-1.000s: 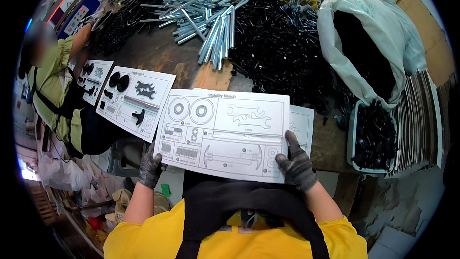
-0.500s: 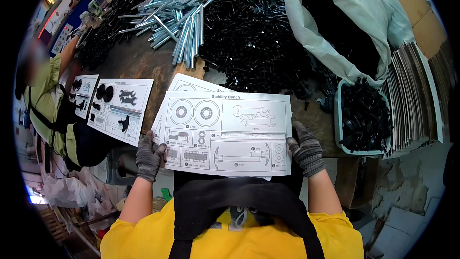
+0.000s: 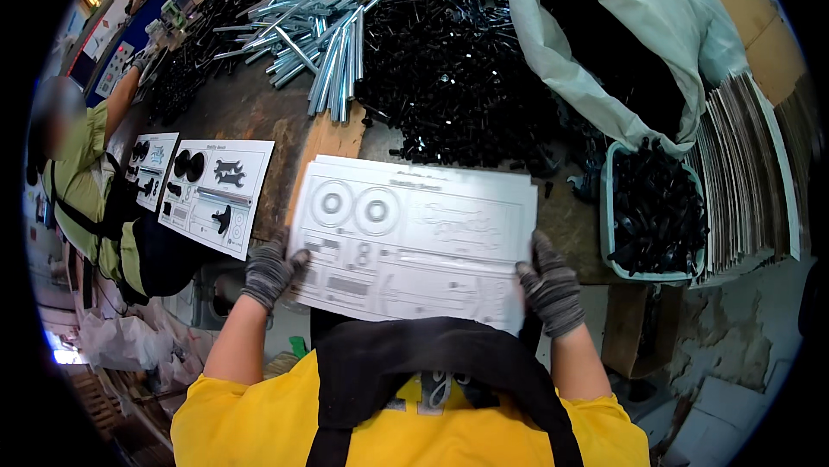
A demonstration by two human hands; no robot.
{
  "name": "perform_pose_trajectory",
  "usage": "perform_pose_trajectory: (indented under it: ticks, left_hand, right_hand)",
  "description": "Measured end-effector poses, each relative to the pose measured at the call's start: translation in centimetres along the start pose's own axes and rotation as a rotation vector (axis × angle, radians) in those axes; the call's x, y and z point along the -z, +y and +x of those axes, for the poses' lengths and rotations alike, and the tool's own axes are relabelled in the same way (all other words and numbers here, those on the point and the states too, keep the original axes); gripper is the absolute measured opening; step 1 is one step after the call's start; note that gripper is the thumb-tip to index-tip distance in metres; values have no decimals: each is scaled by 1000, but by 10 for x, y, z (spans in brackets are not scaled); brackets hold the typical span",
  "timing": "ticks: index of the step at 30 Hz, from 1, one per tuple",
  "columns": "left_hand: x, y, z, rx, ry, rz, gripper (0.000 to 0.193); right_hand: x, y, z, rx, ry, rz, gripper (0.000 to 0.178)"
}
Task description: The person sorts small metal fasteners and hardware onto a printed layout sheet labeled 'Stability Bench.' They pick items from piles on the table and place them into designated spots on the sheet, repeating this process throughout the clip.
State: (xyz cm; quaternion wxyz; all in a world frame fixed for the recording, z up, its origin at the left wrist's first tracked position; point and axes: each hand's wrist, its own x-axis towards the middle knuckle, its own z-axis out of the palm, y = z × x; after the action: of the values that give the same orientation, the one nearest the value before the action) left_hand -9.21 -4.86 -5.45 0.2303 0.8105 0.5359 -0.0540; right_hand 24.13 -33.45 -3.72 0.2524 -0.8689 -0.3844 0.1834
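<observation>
One tub (image 3: 608, 212), black parts (image 3: 661, 208) inside, held sheets (image 3: 406, 247)

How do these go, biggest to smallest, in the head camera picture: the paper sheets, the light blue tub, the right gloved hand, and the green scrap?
1. Paper sheets
2. Light blue tub
3. Right gloved hand
4. Green scrap

That's how big they look here, not their real sizes.

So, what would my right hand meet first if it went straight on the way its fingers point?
Probably the printed sheets, near their upper right corner; your right hand is at their right edge. Beyond lies the pile of black hardware, though depth is unclear.
</observation>
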Motion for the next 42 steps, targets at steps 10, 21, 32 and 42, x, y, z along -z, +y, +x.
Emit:
perform_pose_trajectory:
  ticks: [10, 21, 32, 42]
  left_hand:
    - [10, 47, -4, -213, 133, -20, 48]
    - [-34, 155, 33, -1074, 64, 318, 63]
    - [0, 150, 117, -506, 255, -519, 36]
    - [30, 144, 235, -73, 431, 37, 50]
  right_hand:
    - [39, 1, 53, -35, 72, -273, 36]
    - [37, -1, 185, -280, 9, -490, 42]
    - [37, -16, 87, 324, 70, -100, 23]
    - [-1, -23, -8, 359, 75, -49, 30]
